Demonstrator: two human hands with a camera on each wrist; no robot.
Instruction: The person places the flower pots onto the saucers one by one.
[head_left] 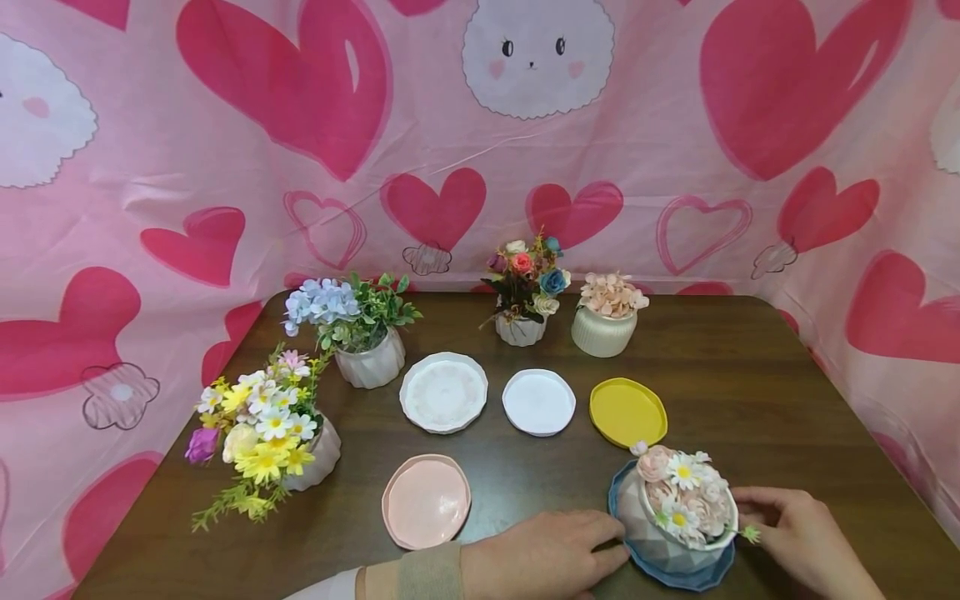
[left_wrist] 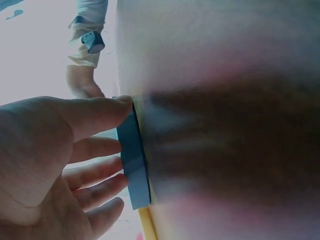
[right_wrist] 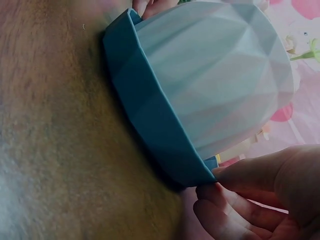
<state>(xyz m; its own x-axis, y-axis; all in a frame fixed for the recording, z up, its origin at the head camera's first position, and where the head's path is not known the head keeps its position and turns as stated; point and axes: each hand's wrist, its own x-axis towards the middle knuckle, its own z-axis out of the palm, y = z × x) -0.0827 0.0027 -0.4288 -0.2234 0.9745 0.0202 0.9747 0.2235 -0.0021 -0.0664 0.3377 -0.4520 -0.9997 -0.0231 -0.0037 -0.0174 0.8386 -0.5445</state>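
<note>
Saucer (right_wrist: 150, 107) under pot (right_wrist: 220, 75) lies between right hand (head_left: 802, 533), pinching its rim, and left hand (head_left: 551, 550), touching the opposite side, hold unclear.

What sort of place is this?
It looks like an indoor display or photo corner, though I can't be sure: potted flowers and small saucers are set out on a brown table, with a pink heart-print cloth hung behind it.

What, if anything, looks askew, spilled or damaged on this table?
Nothing looks spilled or damaged. The leftmost daisy bouquet looks lopsided: it leans over one side of its white pot, and its greenery trails low.
</note>
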